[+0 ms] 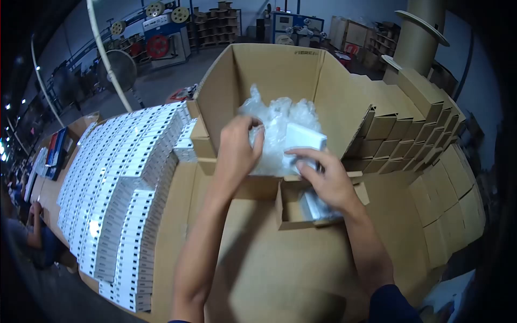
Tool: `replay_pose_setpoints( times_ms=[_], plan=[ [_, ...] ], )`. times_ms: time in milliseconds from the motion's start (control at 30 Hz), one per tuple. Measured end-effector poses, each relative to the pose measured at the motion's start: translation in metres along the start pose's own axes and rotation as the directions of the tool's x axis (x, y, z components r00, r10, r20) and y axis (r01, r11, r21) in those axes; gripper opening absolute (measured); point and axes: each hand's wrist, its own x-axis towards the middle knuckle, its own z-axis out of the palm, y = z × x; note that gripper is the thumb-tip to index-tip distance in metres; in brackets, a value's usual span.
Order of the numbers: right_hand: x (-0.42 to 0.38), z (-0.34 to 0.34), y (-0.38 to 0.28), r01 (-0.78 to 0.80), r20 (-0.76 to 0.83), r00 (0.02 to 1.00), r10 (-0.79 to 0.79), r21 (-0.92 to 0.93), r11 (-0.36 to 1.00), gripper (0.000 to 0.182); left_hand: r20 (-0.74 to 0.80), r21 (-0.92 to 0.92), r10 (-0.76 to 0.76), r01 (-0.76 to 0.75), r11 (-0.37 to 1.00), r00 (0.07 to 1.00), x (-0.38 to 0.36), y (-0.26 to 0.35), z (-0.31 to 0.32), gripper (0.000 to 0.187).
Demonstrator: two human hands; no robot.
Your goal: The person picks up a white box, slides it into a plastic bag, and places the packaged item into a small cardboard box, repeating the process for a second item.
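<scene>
My left hand (pixel 239 142) is over the near left side of a large open carton (pixel 277 67). Its fingers are loosely curled, with a gap showing between thumb and forefinger. Crumpled clear plastic bags (pixel 277 118) lie behind it, and no firm grip on them shows. Between the thumb and fingers of my right hand (pixel 326 177) is a flat white box (pixel 304 137), tilted up in front of the plastic. Below that hand stands a small open cardboard box (pixel 293 207), holding a plastic-wrapped item (pixel 315 207) partly hidden by my wrist.
Long stacked rows of white boxes (pixel 126 145) cover the left side of the cardboard-topped table (pixel 269 269). Folded brown cartons (pixel 401 121) are piled to the right, with more brown boxes (pixel 449 199) nearer. Another person's arm (pixel 35 223) shows at the far left. Machines stand behind.
</scene>
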Motion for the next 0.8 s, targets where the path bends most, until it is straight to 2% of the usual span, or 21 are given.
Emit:
replay_pose_setpoints(
  times_ms=[33, 67, 133, 167, 233, 267, 367, 400, 433, 500, 533, 633, 667, 767, 800],
  plan=[
    [0.017, -0.009, 0.000, 0.058, -0.060, 0.996, -0.071, -0.192, 0.980, 0.032, -0.097, 0.157, 0.112, -0.096, 0.983, 0.989, 0.023, -0.024, 0.024, 0.027],
    [0.033, -0.013, 0.006, 0.086, -0.110, 0.988, -0.109, -0.198, 0.977, 0.035, -0.175, 0.320, 0.233, -0.169, 0.932, 0.957, 0.041, -0.047, 0.046, 0.035],
    [0.068, -0.013, 0.025, 0.146, -0.208, 0.959, -0.191, -0.211, 0.966, 0.040, -0.116, 0.377, 0.176, -0.120, 0.918, 0.978, 0.068, -0.099, 0.084, 0.043],
    [0.083, -0.015, 0.034, 0.128, -0.212, 0.962, -0.173, -0.213, 0.969, 0.041, -0.086, 0.407, 0.144, -0.097, 0.908, 0.986, 0.078, -0.121, 0.096, 0.047],
    [0.107, -0.017, 0.047, 0.082, -0.217, 0.968, -0.129, -0.214, 0.973, 0.044, 0.086, 0.435, -0.175, 0.121, 0.892, 0.981, 0.095, -0.150, 0.109, 0.047],
    [0.115, -0.018, 0.049, 0.027, -0.221, 0.972, -0.080, -0.231, 0.973, 0.047, 0.168, 0.465, -0.333, 0.224, 0.857, 0.928, 0.098, -0.160, 0.116, 0.048],
    [0.138, -0.019, 0.067, 0.012, -0.232, 0.970, -0.070, -0.241, 0.970, 0.049, 0.176, 0.135, -0.326, 0.305, 0.943, 0.929, 0.102, -0.108, 0.091, 0.042],
    [0.146, -0.020, 0.075, 0.061, -0.256, 0.959, -0.124, -0.240, 0.969, 0.053, 0.204, 0.061, -0.329, 0.323, 0.944, 0.922, 0.105, -0.109, 0.089, 0.031],
    [0.150, -0.021, 0.075, 0.057, -0.257, 0.961, -0.104, -0.182, 0.982, 0.056, 0.298, -0.141, -0.344, 0.397, 0.907, 0.890, 0.104, -0.097, 0.083, 0.030],
    [0.155, -0.019, 0.071, 0.054, -0.249, 0.966, -0.070, -0.071, 0.996, 0.061, 0.476, -0.489, -0.308, 0.539, 0.686, 0.824, 0.097, -0.075, 0.069, 0.029],
    [0.156, -0.016, 0.071, 0.102, -0.271, 0.957, -0.103, -0.018, 0.995, 0.062, 0.451, -0.453, -0.221, 0.435, 0.778, 0.865, 0.093, -0.074, 0.069, 0.023],
    [0.162, -0.001, 0.078, 0.054, -0.295, 0.955, 0.004, 0.188, 0.981, 0.047, 0.485, -0.385, -0.345, 0.551, 0.741, 0.803, 0.083, -0.043, 0.058, 0.025],
    [0.155, 0.000, 0.073, -0.016, -0.291, 0.949, 0.121, 0.338, 0.941, 0.033, 0.485, -0.420, -0.409, 0.617, 0.666, 0.773, 0.081, -0.028, 0.052, 0.027],
    [0.154, -0.003, 0.077, 0.018, -0.313, 0.948, 0.057, 0.233, 0.972, 0.019, 0.496, -0.722, -0.336, 0.596, 0.353, 0.800, 0.070, -0.053, 0.064, 0.033],
    [0.156, -0.003, 0.078, 0.060, -0.347, 0.938, -0.016, 0.116, 0.991, 0.018, 0.481, -0.774, -0.315, 0.565, 0.287, 0.818, 0.070, -0.045, 0.060, 0.037]
  ],
)
